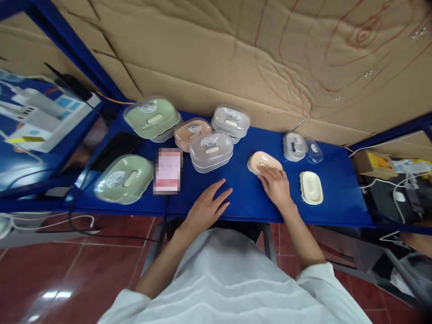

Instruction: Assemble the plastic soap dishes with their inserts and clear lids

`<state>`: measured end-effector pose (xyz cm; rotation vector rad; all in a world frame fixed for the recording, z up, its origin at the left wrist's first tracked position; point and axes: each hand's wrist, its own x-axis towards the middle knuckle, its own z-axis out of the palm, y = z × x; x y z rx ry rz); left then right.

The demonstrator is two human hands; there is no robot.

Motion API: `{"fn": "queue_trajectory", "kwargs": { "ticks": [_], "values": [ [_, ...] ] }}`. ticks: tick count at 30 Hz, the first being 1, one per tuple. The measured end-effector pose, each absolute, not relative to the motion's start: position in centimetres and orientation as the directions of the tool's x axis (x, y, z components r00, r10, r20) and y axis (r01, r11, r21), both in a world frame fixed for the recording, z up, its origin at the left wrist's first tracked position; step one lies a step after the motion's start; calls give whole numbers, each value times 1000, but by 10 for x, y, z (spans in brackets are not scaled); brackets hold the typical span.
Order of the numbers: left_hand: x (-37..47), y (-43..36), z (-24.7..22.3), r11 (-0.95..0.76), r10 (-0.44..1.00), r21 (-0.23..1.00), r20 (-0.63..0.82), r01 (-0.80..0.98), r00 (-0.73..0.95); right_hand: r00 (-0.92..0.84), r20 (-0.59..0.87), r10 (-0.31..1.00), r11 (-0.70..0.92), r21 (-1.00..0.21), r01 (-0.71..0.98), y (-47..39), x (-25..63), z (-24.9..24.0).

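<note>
Lying at two o'clock from the splayed left hand [208, 204], the peach oval plastic dish [264, 158] seems light, stiff, best held by its rim. The right hand [276, 183] touches it, grip unclear.

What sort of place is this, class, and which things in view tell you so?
Probably a workshop or a row of workstations: a blue table, a plain cardboard wall standing along its back, and a blue post at the left, with electrical gear beyond it.
</note>
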<state>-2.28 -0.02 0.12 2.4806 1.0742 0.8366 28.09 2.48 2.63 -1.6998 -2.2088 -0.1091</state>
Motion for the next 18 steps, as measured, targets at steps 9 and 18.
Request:
{"fn": "queue_trajectory", "kwargs": {
  "ticks": [9, 18],
  "values": [
    [-22, -2, 8, -676, 736, 466, 387, 571, 555, -429, 214, 877, 476, -279, 834, 48, 268, 47],
    [-4, 14, 15, -744, 664, 408, 356, 530, 658, 294, 410, 863, -274, -109, 956, -20, 406, 34]
  ]
}}
